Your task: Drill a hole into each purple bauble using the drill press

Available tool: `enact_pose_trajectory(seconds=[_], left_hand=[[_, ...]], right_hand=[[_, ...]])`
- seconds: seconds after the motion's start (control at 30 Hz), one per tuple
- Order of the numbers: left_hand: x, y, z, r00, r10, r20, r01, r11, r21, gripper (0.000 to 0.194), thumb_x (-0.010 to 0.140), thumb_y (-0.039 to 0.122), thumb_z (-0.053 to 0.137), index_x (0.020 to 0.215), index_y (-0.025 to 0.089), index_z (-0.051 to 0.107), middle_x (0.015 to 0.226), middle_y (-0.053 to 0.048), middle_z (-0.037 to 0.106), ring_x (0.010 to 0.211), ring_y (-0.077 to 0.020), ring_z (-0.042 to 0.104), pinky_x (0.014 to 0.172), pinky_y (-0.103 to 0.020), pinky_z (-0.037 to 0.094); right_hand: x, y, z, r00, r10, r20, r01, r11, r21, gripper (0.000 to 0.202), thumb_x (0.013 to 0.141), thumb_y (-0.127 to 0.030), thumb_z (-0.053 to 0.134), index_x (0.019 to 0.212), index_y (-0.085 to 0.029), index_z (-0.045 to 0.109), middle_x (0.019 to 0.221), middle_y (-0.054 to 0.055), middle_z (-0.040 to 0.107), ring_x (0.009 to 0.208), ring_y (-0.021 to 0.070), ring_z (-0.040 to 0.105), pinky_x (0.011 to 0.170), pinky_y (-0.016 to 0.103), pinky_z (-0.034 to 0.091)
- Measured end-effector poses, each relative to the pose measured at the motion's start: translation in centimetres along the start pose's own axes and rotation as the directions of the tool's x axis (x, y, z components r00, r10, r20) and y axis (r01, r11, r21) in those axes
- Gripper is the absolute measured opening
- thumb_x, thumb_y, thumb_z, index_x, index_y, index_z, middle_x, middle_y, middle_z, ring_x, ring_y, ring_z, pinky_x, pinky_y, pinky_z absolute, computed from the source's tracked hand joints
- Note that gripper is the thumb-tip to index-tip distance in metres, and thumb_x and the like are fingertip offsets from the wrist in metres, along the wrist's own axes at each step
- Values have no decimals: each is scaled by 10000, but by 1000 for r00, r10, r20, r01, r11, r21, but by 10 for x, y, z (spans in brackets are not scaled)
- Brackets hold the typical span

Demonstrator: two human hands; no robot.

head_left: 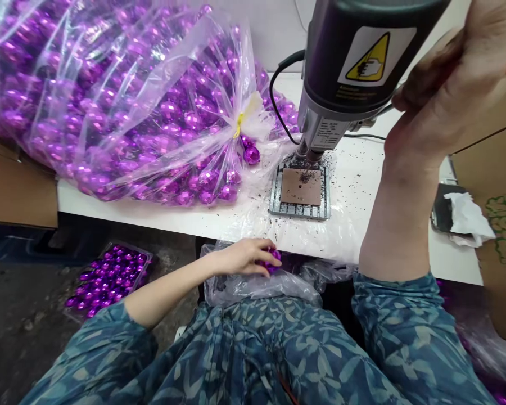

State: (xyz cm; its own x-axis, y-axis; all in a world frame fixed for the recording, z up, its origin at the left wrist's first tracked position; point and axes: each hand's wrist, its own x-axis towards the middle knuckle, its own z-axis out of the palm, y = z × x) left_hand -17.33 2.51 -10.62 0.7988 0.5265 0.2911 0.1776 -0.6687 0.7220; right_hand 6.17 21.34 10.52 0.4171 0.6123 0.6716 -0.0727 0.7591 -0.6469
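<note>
Low at the table's front edge, my left hand (253, 257) has its fingers curled round a shiny purple faceted ball (273, 259), above a clear plastic bag (261, 286) at my lap. My right hand (459, 84) is raised at the upper right with its fingers wrapped round the feed lever of a small bench drill press (349, 62); the grip itself is mostly hidden. Under the drill's chuck lies a slotted metal base (278, 208) carrying a brown square plate (293, 194) with a small hole. Dark shavings are scattered over both.
A big clear bag of purple balls (152, 112), tied with yellow, fills the table's left. On the floor at left stands a clear tray (145, 264) of more balls. A phone-like dark object (442, 208) with crumpled tissue (468, 216) lies right, beside a cardboard box (497, 185).
</note>
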Motion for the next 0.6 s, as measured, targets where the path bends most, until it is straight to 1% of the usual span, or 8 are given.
enact_pose_trajectory(seconds=[0.07, 0.13, 0.23, 0.3, 0.4, 0.5, 0.53, 0.6], left_hand=[[-12, 9, 5, 992, -42, 116, 20, 982, 187, 399, 956, 404, 865, 1299, 203, 831, 1294, -194, 782, 1004, -288, 815, 868, -443, 698], [-12, 8, 2, 994, -24, 106, -3, 969, 246, 451, 964, 448, 852, 1338, 200, 803, 1307, -190, 786, 1019, -285, 810, 889, -452, 697], [8, -16, -22, 991, 33, -130, -5, 978, 208, 266, 1101, 371, 684, 1307, 232, 778, 1229, -114, 823, 1103, -229, 800, 938, -400, 697], [34, -48, -50, 940, -24, -340, 106, 969, 225, 222, 1142, 245, 574, 1252, 269, 765, 1187, -60, 834, 1131, -198, 790, 989, -393, 681], [82, -99, -94, 736, -310, -602, 533, 814, 232, 209, 1100, 185, 602, 1251, 179, 747, 1232, -137, 816, 1174, -285, 773, 1094, -517, 625], [123, -133, -118, 476, -557, -681, 840, 516, 165, 250, 1078, 189, 619, 1283, 93, 724, 1327, -264, 757, 1315, -424, 706, 1142, -614, 560], [132, -138, -119, 423, -600, -679, 883, 440, 162, 274, 1065, 193, 640, 1305, 85, 715, 1371, -289, 731, 1365, -453, 673, 1158, -625, 540], [142, -145, -116, 395, -627, -672, 910, 368, 191, 322, 1031, 197, 689, 1341, 114, 710, 1444, -298, 689, 1432, -473, 617, 1192, -640, 502]], right_hand=[[0, -1, 1, 1000, -4, -15, 4, 1000, 26, 501, 1050, -133, 458, 587, -272, 329, 420, -76, 276, 339, 71, 270, 402, 303, 93], [1, -1, 2, 999, 7, -33, -6, 999, 40, 502, 1057, -128, 430, 587, -272, 323, 409, -80, 274, 329, 74, 252, 399, 307, 88], [1, 0, 3, 999, 19, -45, -18, 1000, 26, 509, 1033, -139, 508, 583, -270, 312, 400, -90, 281, 327, 69, 247, 398, 305, 100], [1, 0, 2, 1000, 1, -29, 0, 1000, 23, 522, 907, -306, 722, 587, -273, 311, 399, -99, 281, 331, 69, 247, 390, 316, 101], [2, 3, 0, 1000, -21, -9, 22, 999, 28, 582, 563, -623, 790, 609, -276, 325, 405, -113, 286, 332, 67, 246, 374, 335, 88], [4, 5, -2, 1000, -16, -9, 17, 999, 28, 605, 506, -687, 756, 611, -273, 327, 401, -123, 266, 318, 61, 243, 358, 345, 76], [5, 6, -2, 1000, -22, -4, 22, 999, 29, 602, 516, -689, 751, 608, -274, 325, 399, -124, 256, 313, 59, 242, 352, 347, 77], [5, 7, -3, 999, -40, 16, 39, 999, 29, 586, 538, -702, 728, 612, -274, 336, 402, -122, 260, 315, 52, 256, 347, 341, 89]])
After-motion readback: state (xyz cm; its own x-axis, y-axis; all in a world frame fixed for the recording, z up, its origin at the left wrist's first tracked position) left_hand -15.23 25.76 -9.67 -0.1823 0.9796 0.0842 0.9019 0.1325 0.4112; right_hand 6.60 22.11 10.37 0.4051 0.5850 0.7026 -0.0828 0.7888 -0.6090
